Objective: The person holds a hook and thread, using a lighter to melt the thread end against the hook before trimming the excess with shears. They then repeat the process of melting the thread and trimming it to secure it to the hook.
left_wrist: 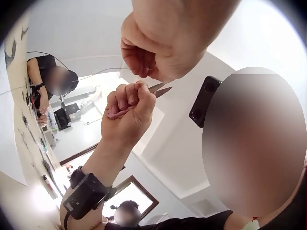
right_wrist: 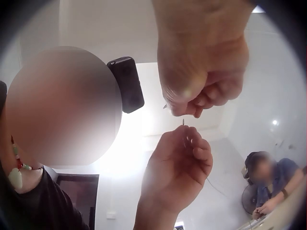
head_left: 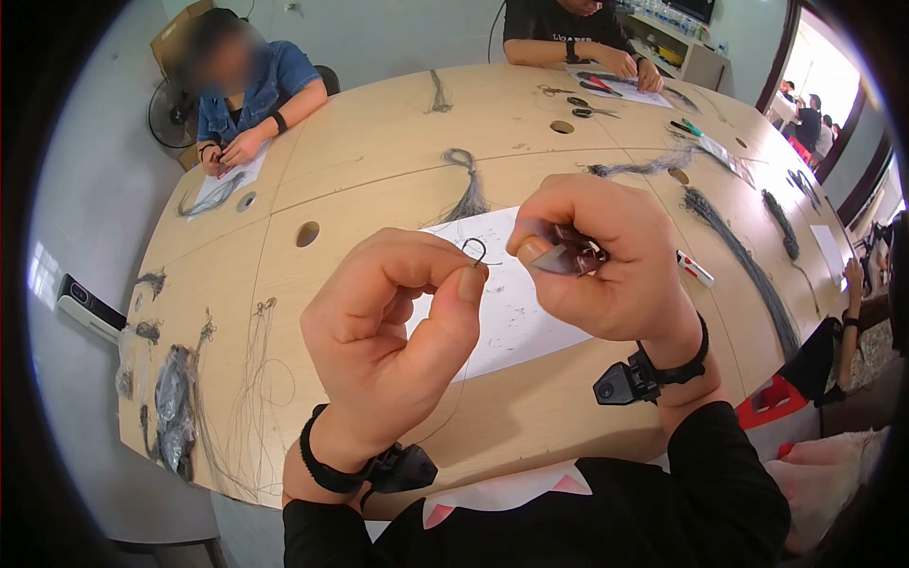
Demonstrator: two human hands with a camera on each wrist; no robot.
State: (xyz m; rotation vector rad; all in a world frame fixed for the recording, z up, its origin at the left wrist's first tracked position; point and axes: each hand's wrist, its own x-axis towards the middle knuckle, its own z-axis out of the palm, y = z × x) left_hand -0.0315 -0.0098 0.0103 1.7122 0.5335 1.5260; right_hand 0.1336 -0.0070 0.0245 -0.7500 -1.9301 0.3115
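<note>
Both hands are hovering close under the head camera, raised above the white paper sheet on the wooden table. The left hand is pinching a small metal fish hook between thumb and forefinger, its other fingers curling loosely into the palm; the hook's curved bend is standing up above the fingertips and a thin line is trailing down from it toward the table edge. The right hand is gripping small thread snips, fingers wrapping the dark reddish handle, with the blade tips pointing left toward the hook. The hook is sitting just beside those tips, slightly above them, so the snips' long axis is running roughly level across toward it and the right hand is the nearer tool hand. Both wrists are bending inward, knuckles facing up. Whether the blades are touching the line I cannot tell.
</note>
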